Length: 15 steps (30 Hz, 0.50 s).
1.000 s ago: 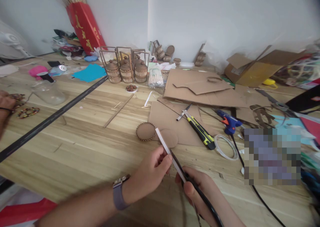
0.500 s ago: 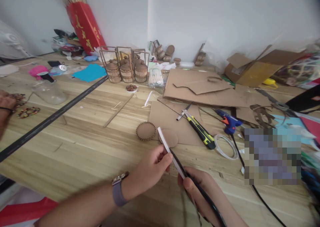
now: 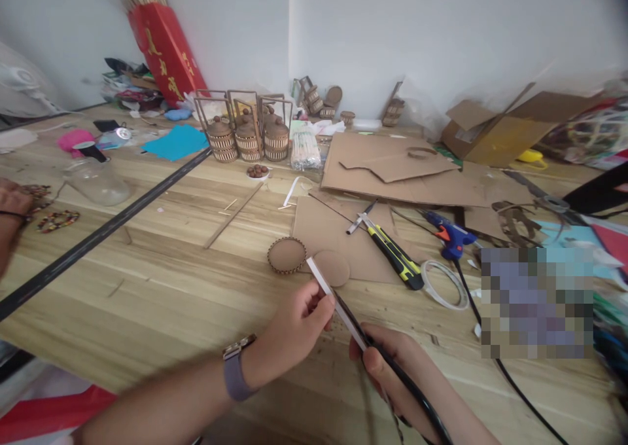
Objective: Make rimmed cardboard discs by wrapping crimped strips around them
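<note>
My left hand (image 3: 304, 317), with a watch on its wrist, pinches a narrow white-faced strip (image 3: 320, 276) near its upper end. Lower down, my right hand (image 3: 392, 360) is closed on the same strip and on a black-handled tool (image 3: 412, 389), whose thin tip lies along the strip. Just beyond my left hand are a round cardboard disc (image 3: 332, 268) and a shallow round tray with a beaded rim (image 3: 287, 256). A yellow-black cutter (image 3: 395, 255) rests on cardboard to their right.
A blue glue gun (image 3: 450, 235) and a tape roll (image 3: 445, 285) are at the right, with a black cord running toward me. Small lidded baskets (image 3: 249, 137) and cardboard sheets (image 3: 387, 163) stand farther back. Another person's hand (image 3: 14, 199) is at the left edge.
The strip's upper end and my left hand have shifted slightly left and down. Both hands keep their hold.
</note>
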Tool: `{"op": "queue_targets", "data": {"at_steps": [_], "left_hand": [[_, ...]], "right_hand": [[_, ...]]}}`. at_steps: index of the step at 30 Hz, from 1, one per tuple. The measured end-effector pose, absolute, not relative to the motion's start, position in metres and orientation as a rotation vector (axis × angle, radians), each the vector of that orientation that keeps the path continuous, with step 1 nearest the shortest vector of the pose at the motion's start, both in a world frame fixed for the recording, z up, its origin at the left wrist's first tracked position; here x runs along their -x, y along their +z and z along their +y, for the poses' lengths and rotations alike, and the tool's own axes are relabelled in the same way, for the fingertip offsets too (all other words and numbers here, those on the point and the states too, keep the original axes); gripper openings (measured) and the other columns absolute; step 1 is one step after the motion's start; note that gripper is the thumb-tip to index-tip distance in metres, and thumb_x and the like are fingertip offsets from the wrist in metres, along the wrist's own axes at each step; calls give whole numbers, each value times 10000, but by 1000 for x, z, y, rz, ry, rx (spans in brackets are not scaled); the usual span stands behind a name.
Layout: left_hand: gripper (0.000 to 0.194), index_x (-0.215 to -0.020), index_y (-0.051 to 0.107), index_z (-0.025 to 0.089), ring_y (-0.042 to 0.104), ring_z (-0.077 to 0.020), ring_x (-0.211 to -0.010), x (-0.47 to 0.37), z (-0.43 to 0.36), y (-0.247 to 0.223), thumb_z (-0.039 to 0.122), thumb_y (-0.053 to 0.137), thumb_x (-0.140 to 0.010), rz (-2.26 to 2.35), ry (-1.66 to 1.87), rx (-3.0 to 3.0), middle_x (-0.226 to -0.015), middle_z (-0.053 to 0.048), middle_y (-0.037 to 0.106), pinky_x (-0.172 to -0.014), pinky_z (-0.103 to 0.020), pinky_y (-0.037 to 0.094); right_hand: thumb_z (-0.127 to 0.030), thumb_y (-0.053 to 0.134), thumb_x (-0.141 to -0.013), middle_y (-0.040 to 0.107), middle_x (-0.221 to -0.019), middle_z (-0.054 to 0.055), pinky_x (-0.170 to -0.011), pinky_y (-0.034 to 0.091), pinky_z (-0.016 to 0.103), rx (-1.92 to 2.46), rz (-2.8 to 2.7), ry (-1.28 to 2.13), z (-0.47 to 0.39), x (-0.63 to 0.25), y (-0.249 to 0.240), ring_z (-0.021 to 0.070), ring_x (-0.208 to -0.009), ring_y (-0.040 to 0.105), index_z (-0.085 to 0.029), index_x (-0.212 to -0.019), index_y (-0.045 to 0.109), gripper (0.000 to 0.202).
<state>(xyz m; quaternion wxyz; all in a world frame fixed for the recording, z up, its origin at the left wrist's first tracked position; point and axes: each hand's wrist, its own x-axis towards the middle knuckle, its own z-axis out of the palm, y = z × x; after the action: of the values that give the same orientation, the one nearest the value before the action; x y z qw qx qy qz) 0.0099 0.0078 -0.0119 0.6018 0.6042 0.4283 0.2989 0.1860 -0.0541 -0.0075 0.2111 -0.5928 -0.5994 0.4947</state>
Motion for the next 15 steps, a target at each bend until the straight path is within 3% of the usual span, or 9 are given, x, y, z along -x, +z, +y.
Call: {"op": "queue_targets", "data": {"at_steps": [9,15], "left_hand": [[269,-715,438,208,410,-114,-551,-9,8,-9,398,440,-906,993,676,-1401,-592,57,439,-522,-244,313],[267,-730,440,205,410,-111,-556,-9,6,-12,390,442,-923,979,676,-1404,-602,56,444,-525,-243,314]], "right_hand": [[-944,267,-702,349,-574,-36,-466,234,250,1658,-1774,1226,-54,-187,-15,120,-532,334,-216,-613,395,744],[-981,270,-637,372,-559,-47,-429,247,241,1671,-1669,1289,-53,-181,-9,117,-490,360,-205,-714,536,824]]}}
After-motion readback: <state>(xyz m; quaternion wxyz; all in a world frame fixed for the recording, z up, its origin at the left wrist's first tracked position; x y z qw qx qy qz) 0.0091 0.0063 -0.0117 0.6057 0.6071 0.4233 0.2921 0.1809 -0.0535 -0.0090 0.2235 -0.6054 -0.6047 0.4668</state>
